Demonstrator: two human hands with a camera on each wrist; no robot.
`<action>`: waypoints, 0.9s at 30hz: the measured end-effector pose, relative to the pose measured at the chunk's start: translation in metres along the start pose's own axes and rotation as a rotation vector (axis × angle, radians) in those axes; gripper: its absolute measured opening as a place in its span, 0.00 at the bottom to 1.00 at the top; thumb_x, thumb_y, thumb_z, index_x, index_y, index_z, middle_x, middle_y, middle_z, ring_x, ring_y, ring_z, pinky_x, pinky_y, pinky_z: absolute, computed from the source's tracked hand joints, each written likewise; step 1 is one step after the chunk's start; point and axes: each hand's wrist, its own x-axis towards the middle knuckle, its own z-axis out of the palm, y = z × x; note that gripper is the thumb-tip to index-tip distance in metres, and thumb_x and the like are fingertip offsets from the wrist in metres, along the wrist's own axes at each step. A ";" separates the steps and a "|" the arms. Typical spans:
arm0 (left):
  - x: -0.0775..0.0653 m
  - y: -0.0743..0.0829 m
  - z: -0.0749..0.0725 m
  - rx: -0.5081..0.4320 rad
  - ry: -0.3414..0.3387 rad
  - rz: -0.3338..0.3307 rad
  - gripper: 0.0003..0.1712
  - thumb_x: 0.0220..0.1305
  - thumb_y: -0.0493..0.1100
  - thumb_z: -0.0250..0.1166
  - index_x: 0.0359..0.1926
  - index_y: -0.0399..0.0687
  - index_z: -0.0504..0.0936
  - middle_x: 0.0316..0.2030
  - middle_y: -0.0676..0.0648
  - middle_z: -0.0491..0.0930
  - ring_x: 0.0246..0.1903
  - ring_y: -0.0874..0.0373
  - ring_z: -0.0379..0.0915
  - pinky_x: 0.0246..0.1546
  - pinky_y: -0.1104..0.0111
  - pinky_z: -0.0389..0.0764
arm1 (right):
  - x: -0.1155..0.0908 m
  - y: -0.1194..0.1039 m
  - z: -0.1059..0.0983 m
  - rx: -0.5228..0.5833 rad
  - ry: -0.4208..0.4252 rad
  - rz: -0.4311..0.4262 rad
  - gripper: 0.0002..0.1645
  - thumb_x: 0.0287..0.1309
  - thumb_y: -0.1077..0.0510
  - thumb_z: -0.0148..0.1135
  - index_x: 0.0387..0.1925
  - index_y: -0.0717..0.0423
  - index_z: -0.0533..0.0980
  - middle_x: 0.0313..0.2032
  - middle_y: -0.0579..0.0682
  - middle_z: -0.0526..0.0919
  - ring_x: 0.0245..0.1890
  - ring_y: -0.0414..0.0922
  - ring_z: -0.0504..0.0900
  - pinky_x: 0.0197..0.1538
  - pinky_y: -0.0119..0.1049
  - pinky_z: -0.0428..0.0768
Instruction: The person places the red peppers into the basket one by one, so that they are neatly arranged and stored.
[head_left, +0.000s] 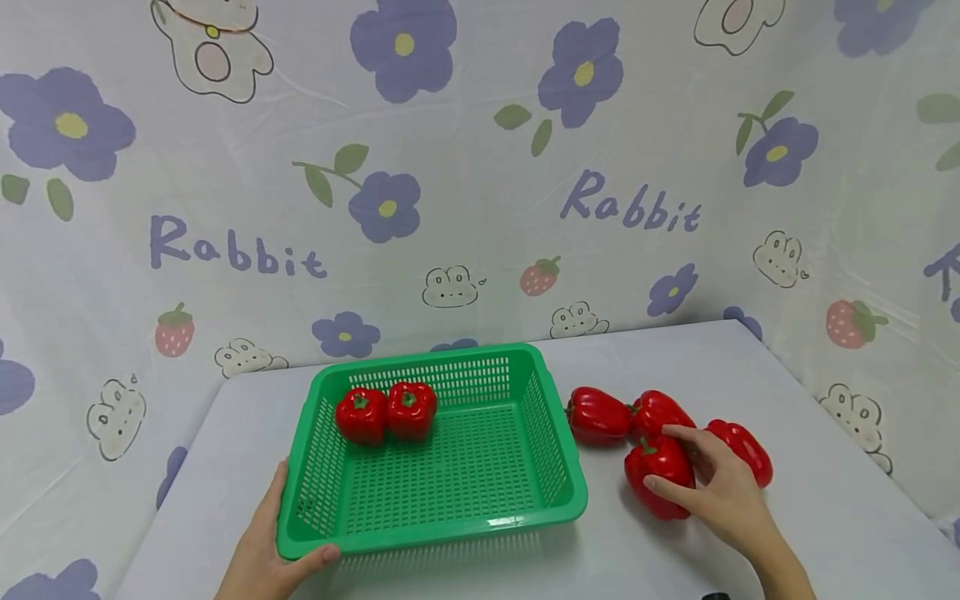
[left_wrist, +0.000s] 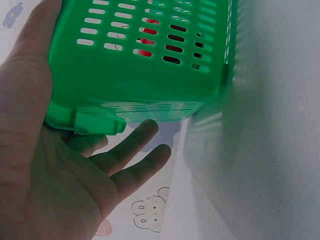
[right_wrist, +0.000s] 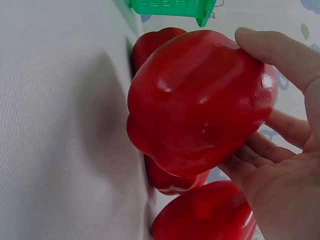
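Observation:
My left hand [head_left: 258,550] holds the near left corner of a green plastic basket [head_left: 431,356], its thumb at the front rim and its fingers along the left side. Two red bell peppers, one [head_left: 363,423] beside the other [head_left: 414,417], stand inside against the basket's far left part, stems up. To the right of the basket, my right hand [head_left: 727,500] grips another red bell pepper [head_left: 658,487] between thumb and fingers. In the right wrist view this pepper [right_wrist: 200,100] is tilted and slightly off the table, its shadow apart from it.
Three more red bell peppers lie on the white table [head_left: 817,450]: one [head_left: 598,418] near the basket's right wall, one [head_left: 660,408] behind the held pepper, and one [head_left: 746,450] behind my right hand. A printed curtain [head_left: 480,208] hangs behind the table. A small dark object [head_left: 716,596] shows at the bottom edge.

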 end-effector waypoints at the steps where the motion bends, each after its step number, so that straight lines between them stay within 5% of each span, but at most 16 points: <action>1: 0.000 0.000 0.000 -0.002 -0.001 -0.002 0.71 0.54 0.58 0.74 0.77 0.45 0.29 0.75 0.34 0.42 0.68 0.36 0.49 0.61 0.39 0.60 | 0.000 0.000 0.000 0.005 0.003 -0.003 0.47 0.47 0.48 0.79 0.66 0.57 0.68 0.61 0.60 0.70 0.62 0.63 0.67 0.49 0.54 0.78; 15: 0.000 0.000 0.000 -0.029 0.000 0.004 0.71 0.54 0.57 0.75 0.78 0.45 0.30 0.75 0.34 0.41 0.69 0.36 0.48 0.61 0.39 0.59 | -0.002 -0.003 0.001 0.040 0.026 -0.024 0.46 0.45 0.52 0.80 0.65 0.55 0.69 0.60 0.58 0.71 0.61 0.61 0.68 0.48 0.54 0.79; 27: 0.001 0.000 0.000 -0.018 -0.002 0.000 0.71 0.54 0.57 0.74 0.77 0.45 0.29 0.75 0.33 0.41 0.69 0.35 0.47 0.61 0.39 0.60 | -0.004 -0.012 0.000 0.124 0.103 -0.060 0.43 0.48 0.55 0.79 0.66 0.51 0.70 0.60 0.50 0.70 0.59 0.50 0.68 0.47 0.26 0.77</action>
